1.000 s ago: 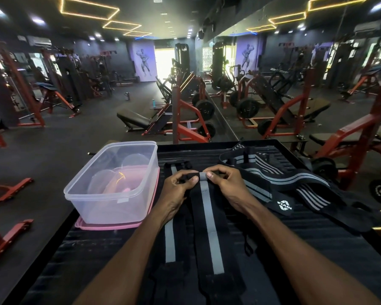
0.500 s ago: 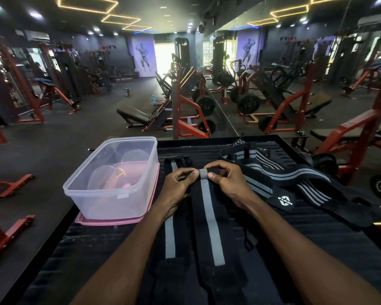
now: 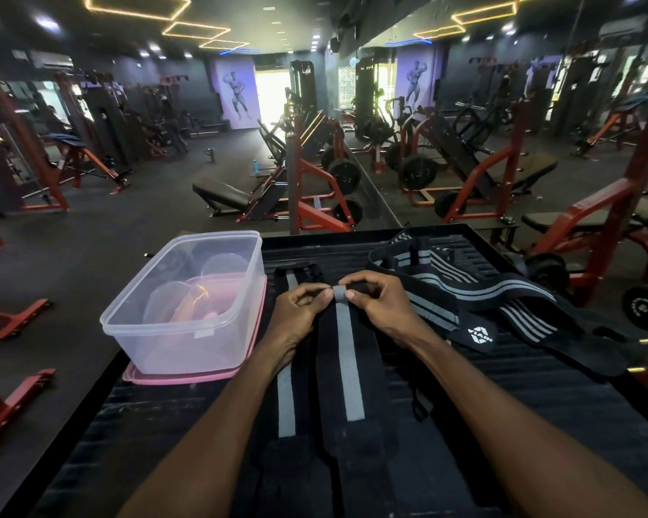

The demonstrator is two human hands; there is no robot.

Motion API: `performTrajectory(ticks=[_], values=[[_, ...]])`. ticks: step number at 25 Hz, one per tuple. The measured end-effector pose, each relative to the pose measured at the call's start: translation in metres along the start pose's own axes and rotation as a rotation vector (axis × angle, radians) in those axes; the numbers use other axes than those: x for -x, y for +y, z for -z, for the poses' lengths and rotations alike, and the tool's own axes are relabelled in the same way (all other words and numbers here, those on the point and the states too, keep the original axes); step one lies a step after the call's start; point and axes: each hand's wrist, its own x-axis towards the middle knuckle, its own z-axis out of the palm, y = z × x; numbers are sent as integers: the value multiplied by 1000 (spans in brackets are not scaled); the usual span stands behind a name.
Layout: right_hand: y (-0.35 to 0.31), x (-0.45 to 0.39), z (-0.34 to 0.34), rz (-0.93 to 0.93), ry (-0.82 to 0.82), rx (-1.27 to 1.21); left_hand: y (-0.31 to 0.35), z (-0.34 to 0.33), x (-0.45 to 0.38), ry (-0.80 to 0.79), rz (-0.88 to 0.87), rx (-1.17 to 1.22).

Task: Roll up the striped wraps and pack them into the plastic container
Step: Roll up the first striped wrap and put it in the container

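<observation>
Striped wrap (image 3: 347, 368) lies flat along the dark ridged platform (image 3: 539, 405), and at its far end the left hand (image 3: 296, 312) and the right hand (image 3: 380, 308) pinch it with curled fingers and thumbs — one hand on each side of the grey stripe. Just left of it lies a second wrap (image 3: 286, 401), partly under the left forearm. Farther left stands the clear plastic container (image 3: 188, 304) on a pink lid (image 3: 188, 376) — farther right, a loose pile of striped wraps (image 3: 483, 293).

Black platform (image 3: 539, 424) carries container (image 3: 188, 300), pink lid (image 3: 188, 377), striped wraps (image 3: 348, 368).
</observation>
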Motion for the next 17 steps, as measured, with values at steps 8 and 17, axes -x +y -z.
performTrajectory(ticks=[8,17], values=[[0,1,3,-27,-31,119,-2,2,0,-96,89,5],[-5,2,3,2,-39,78,-2,2,-2,-3,-18,56]])
